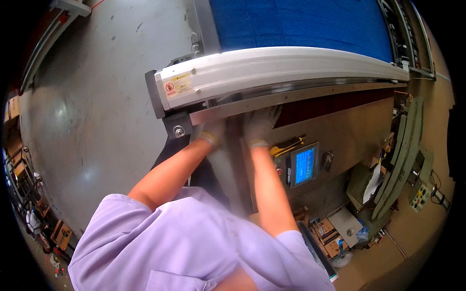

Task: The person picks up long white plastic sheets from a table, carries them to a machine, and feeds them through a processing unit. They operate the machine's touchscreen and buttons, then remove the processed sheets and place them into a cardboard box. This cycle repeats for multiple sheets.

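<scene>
My left hand, in a pale glove with a yellowish cuff, reaches to the near side of a long metal rail. It is blurred, and its fingers are hidden by the rail. My right hand, gloved the same way, lies at the left end of a dark red strip below that rail. Its fingers look stretched out, with the tips close to the rail's underside. Above the rail runs a white machine beam with warning labels at its left end.
Right of my right arm, a lit blue touchscreen sits on the machine panel beside a yellow-handled tool. A blue belt-like surface extends beyond the beam. Green curved machine parts and several boxes stand at right.
</scene>
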Motion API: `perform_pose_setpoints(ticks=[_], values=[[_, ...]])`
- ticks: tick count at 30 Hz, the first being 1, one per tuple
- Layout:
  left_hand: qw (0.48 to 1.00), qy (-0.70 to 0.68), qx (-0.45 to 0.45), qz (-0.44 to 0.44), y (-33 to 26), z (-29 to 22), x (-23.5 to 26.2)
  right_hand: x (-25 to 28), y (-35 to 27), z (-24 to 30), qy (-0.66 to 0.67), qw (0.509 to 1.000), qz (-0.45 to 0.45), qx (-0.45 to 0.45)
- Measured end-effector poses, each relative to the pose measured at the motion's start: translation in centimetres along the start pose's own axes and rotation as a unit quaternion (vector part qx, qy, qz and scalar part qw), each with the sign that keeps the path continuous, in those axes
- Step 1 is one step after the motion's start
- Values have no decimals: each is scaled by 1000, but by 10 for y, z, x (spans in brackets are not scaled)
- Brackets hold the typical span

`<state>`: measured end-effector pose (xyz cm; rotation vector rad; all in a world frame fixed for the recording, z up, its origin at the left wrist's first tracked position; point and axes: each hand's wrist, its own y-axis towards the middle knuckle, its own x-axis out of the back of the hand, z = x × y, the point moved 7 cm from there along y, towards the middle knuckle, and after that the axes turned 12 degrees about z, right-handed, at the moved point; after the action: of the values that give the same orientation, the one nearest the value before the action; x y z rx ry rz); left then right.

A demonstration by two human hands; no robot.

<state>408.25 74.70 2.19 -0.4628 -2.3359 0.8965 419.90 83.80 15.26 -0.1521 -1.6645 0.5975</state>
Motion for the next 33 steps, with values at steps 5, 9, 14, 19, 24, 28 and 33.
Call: perform_pose_setpoints(ticks=[5,9,14,19,24,28,33], values=[[981,88,-56,-164,-24,-34,10,6,16,-13,32,995,-91,5],[954,94,-49,-281,-19,-33,16,9,-5,18,187,980,-46,45],[992,68,1,-104,-3,-22,2,-59,-10,28,65,993,55,83],[988,22,-21,-154,17,24,-29,-1,-22,25,23,983,-173,54],[972,132,-54,-185,-30,-51,19,-3,10,-18,-20,982,-185,24],[986,-34,-68,-150,-57,-85,63,25,2,10,250,952,-151,87],[962,120,-65,-238,-36,-48,30,-45,-8,32,144,984,-32,103]])
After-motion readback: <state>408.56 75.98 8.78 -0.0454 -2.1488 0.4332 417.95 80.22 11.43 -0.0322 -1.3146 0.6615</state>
